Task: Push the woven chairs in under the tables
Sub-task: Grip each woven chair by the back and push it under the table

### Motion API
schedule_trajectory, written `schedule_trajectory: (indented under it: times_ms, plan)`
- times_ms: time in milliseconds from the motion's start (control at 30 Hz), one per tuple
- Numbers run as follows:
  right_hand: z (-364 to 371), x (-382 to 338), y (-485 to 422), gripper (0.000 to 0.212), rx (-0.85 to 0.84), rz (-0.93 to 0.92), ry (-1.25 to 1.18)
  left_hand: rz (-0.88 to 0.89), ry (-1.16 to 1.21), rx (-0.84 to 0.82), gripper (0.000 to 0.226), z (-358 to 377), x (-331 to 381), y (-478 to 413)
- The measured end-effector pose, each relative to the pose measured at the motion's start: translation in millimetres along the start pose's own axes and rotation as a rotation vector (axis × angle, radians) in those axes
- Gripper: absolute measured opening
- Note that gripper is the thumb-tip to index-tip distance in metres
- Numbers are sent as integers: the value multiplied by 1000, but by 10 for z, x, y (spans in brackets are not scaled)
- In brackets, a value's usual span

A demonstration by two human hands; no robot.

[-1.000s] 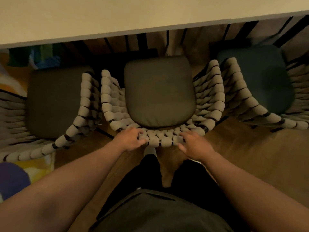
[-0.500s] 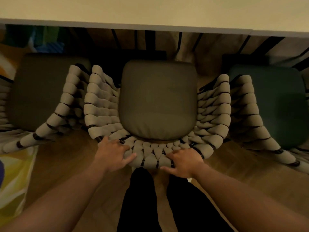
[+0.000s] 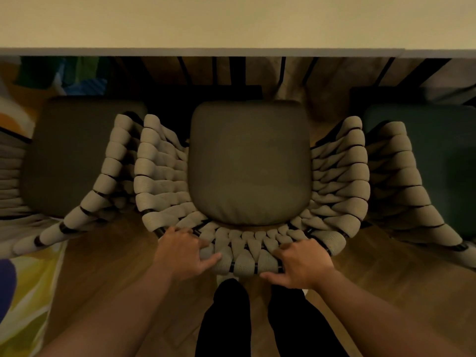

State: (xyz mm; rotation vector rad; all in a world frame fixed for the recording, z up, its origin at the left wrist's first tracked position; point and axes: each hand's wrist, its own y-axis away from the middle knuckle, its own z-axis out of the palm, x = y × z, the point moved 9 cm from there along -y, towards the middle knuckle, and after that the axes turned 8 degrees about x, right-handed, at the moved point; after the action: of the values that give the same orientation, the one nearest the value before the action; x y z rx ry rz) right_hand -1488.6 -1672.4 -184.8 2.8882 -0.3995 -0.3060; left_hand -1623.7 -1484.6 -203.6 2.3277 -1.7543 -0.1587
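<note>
Gripping the near back rim of the middle woven chair (image 3: 159, 176), my left hand (image 3: 180, 251) and right hand (image 3: 304, 264) curl fingers over the weave, thumbs behind. I see its seat cushion (image 3: 247, 163) wholly on the near side of the table (image 3: 231, 21) edge, flanked by the left chair (image 3: 77, 155) and right chair (image 3: 422, 161).

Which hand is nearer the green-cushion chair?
Right. The right hand grips the back rim of the middle chair on the side toward the green-cushion chair; the left hand grips the same rim on the far side.
</note>
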Motion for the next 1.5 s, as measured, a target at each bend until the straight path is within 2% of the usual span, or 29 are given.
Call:
schedule_trajectory:
  times_ms: [133,367,667,833,1033,1233,1400,1500]
  plan:
    - [93,34,-2,83,-70,42,-64,6,5,28,95,-44,-24,-57]
    - [76,-35,64,98,-69,91,-44,6,3,-17,103,-27,24,12]
    - [124,-39,76,97,-61,100,-59,44,-6,10,96,-83,25,-30]
    - [161,-39,69,91,-75,47,-59,17,11,11,94,-15,-3,-25]
    - [137,66,66,95,-38,6,-56,9,-8,-6,96,24,56,-72]
    - [95,116,114,93,10,63,-49,19,-51,-33,101,-72,153,-64]
    - [95,-13,131,90,20,40,-47,28,-35,-114,105,-36,121,94]
    - [102,-49,121,93,42,57,-46,22,-59,-88,108,-28,40,92]
